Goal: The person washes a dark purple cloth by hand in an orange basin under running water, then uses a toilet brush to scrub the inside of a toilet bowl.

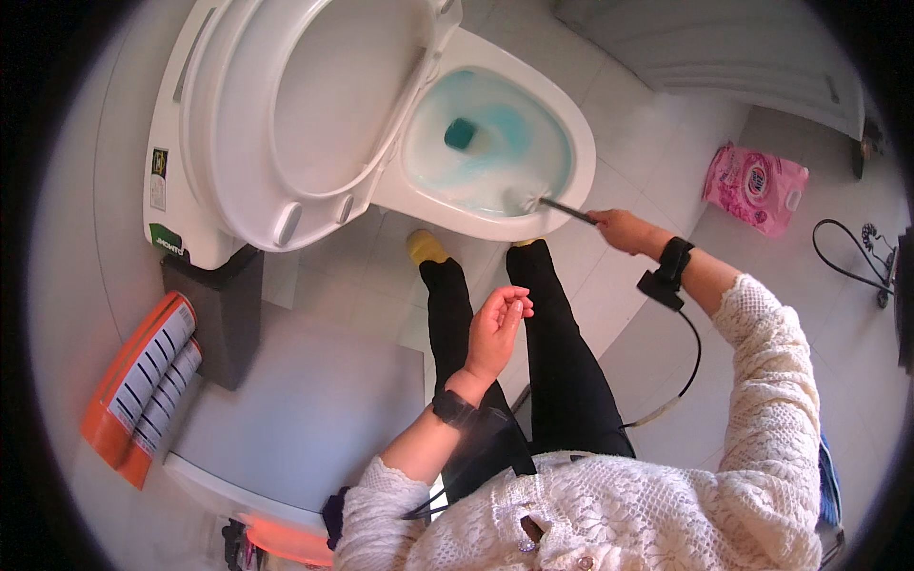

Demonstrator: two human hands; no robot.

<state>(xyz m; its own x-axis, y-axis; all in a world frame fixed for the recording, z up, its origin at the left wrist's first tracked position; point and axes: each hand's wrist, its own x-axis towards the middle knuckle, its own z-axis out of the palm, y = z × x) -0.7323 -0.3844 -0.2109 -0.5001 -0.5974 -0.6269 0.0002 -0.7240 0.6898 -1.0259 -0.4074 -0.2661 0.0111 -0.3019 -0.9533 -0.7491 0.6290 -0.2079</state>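
My right hand (625, 230) is closed around the dark handle of a toilet brush (569, 210). The brush's pale head is inside the toilet bowl (582, 153), against the inner wall on the side near me, and looks blurred. Blue-green liquid (507, 128) streaks the bowl and darkens at the drain. The toilet's lid and seat (246, 121) are raised. My left hand (496, 328) is in front of my body, above my legs, with its fingers loosely curled and nothing seen in it.
A pink plastic pack (757, 188) lies on the floor at the right, near a coiled black cord (846, 235). At the left are a dark grey bin (228, 321), orange packages (136, 400) and a grey-topped cabinet (307, 400). A pale cabinet (714, 50) stands at the top right.
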